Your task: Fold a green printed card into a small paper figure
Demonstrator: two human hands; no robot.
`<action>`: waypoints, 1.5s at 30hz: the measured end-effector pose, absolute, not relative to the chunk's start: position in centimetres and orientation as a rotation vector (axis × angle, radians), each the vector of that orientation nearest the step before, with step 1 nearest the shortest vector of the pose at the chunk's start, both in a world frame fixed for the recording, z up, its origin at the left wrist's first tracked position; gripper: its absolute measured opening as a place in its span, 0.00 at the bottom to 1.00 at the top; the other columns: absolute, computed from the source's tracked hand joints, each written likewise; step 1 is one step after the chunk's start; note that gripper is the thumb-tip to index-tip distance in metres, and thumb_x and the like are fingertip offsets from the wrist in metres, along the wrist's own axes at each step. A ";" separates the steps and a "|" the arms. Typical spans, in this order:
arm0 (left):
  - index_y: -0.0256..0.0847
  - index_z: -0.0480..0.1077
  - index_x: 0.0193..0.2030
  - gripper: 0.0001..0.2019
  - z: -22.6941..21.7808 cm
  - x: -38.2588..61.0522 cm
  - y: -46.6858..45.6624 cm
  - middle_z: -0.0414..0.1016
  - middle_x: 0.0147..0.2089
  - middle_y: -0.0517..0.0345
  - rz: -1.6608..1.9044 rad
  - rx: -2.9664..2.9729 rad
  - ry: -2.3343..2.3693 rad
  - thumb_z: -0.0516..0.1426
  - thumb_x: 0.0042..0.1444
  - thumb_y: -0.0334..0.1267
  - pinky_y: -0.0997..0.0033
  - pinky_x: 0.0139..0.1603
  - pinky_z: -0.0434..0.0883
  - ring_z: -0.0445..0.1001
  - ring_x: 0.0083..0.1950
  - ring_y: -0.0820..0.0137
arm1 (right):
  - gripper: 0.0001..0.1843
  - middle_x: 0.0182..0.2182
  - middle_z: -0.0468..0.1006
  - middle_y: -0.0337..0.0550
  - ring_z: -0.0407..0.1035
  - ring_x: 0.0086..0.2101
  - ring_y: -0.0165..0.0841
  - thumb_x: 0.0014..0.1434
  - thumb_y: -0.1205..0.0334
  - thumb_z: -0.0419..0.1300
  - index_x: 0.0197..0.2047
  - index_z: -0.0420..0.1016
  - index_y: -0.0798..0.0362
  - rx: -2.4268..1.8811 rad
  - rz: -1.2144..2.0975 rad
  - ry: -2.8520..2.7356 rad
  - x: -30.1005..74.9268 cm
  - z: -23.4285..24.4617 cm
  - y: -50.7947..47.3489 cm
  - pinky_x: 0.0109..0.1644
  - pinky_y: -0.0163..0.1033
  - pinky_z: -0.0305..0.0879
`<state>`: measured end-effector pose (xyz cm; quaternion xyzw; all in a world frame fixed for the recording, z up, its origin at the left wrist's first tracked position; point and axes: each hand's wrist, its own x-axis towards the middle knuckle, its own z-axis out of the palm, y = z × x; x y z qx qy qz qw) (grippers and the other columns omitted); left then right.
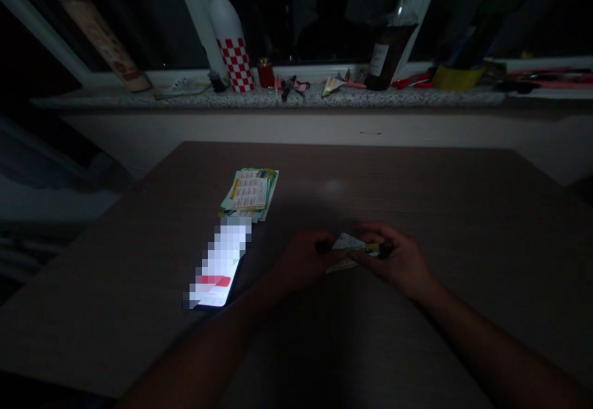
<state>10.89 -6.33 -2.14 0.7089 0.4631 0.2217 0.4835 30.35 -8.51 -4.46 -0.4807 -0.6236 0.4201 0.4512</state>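
Observation:
Between my two hands, low over the table, is a small printed paper card [345,242], folded so that one part stands up as a white triangle. My left hand [306,257] pinches its left side, with thumb and fingers closed on it. On the other side my right hand [399,261] grips the paper, its thumb laid along the fold near a yellow-green corner. Shadow hides some of the fingertips. A stack of similar printed cards [250,189] lies to the left, further back. Just in front of the stack is a lit phone [220,267], its screen partly blurred out.
The brown table [440,186] meets the wall below a stone windowsill [306,97]. On the sill stand a white bottle with red checks [236,57], a dark labelled bottle [384,57], a red jar [265,73], a tall tube [99,38] and small folded papers. The room is dim.

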 end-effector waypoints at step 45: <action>0.36 0.73 0.37 0.14 -1.2 10.8 -7.2 0.73 0.29 0.58 0.430 1.791 1.128 0.56 0.52 0.46 0.77 0.25 0.59 0.67 0.28 0.73 | 0.27 0.30 0.78 0.38 0.74 0.30 0.32 0.46 0.68 0.63 0.50 0.63 0.50 -1.150 0.894 -1.668 31.1 -2.6 -9.2 0.35 0.36 0.70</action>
